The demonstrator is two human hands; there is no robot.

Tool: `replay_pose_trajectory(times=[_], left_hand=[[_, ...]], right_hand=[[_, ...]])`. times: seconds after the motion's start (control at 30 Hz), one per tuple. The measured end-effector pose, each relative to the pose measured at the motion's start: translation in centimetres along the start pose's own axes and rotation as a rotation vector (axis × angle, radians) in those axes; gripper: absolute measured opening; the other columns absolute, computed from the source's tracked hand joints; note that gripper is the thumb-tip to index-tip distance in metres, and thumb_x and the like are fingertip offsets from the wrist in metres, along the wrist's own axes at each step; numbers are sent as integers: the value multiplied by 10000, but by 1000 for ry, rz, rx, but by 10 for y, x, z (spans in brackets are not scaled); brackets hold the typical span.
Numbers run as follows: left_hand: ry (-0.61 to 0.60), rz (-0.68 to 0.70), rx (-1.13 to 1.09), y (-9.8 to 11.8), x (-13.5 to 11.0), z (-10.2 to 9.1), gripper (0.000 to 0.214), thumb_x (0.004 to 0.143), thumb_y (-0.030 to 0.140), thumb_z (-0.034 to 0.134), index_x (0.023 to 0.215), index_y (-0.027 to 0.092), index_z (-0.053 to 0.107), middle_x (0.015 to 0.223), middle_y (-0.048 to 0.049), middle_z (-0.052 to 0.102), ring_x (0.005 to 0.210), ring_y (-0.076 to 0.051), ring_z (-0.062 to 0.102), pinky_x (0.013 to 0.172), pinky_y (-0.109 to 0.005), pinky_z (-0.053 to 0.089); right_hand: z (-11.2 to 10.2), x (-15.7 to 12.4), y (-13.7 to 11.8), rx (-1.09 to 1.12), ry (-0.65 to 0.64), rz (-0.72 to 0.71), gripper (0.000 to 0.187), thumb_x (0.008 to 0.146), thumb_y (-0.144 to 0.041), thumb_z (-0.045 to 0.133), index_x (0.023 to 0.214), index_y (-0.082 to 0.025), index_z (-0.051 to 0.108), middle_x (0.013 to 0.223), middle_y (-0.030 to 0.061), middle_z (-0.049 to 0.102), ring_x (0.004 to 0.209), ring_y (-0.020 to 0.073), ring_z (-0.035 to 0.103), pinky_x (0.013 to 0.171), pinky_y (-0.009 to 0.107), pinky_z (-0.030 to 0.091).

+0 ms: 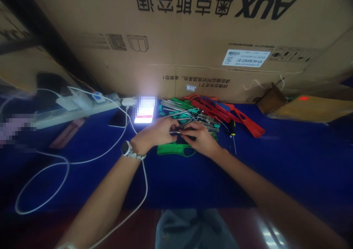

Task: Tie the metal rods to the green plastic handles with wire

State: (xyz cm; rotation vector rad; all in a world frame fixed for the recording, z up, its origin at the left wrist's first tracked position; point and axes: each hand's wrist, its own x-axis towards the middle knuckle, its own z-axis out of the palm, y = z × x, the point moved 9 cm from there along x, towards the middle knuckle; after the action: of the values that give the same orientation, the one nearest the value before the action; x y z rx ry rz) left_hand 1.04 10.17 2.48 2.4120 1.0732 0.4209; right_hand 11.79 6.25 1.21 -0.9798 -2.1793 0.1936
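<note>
My left hand (162, 131), with a watch (127, 148) on its wrist, pinches one end of a slim metal piece (174, 132). From the other side, the fingers of my right hand (202, 139) close on the same piece. Its exact kind is too small to make out. Just below both hands lies a green plastic handle shell (171, 149) on the blue tabletop (193, 186). Behind the hands is a heap of metal rods (175, 105) with green ends and thin white wires. Red plastic handle shells (211, 111) lie at the heap's back and right.
A phone (145, 111) with a lit screen stands left of the heap. Farther left are a power strip (77, 113) with plugs and a looping white cable (96, 160). A screwdriver (233, 133) and a yellowish packet (311, 108) lie rightward. A cardboard box (176, 54) rises behind.
</note>
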Motion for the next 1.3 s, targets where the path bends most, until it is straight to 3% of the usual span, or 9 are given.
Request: replay_pose_trajectory(times=[0.3, 0.63, 1.03, 1.3], left_hand=[[-44, -23, -43, -9, 5, 16, 83, 816, 167, 617, 891, 176, 651, 805, -35, 672, 710, -179, 612, 676, -315, 456], [-48, -29, -218, -22, 5, 6, 103, 833, 211, 654, 911, 158, 696, 820, -43, 714, 727, -163, 655, 682, -286, 499], [35, 57, -66, -22, 7, -5, 104, 771, 120, 686, 795, 189, 760, 754, -18, 697, 666, -142, 619, 658, -284, 485], [-4, 33, 23, -16, 6, -3, 142, 782, 103, 658, 820, 175, 774, 798, -51, 715, 736, -182, 636, 664, -305, 456]], right_hand=[[-7, 7, -4, 89, 71, -91, 112, 889, -165, 681, 916, -216, 777, 958, 70, 712, 909, 202, 665, 843, 400, 568], [-4, 10, 4, 96, 52, -58, 120, 889, -197, 696, 944, -249, 789, 964, 60, 706, 908, 198, 658, 842, 397, 564], [2, 13, 3, 38, -37, -42, 161, 918, -196, 649, 959, -242, 798, 974, 74, 687, 930, 204, 636, 861, 401, 555], [2, 13, 2, 31, -73, -32, 167, 921, -207, 641, 988, -239, 791, 996, 82, 676, 953, 209, 644, 889, 409, 553]])
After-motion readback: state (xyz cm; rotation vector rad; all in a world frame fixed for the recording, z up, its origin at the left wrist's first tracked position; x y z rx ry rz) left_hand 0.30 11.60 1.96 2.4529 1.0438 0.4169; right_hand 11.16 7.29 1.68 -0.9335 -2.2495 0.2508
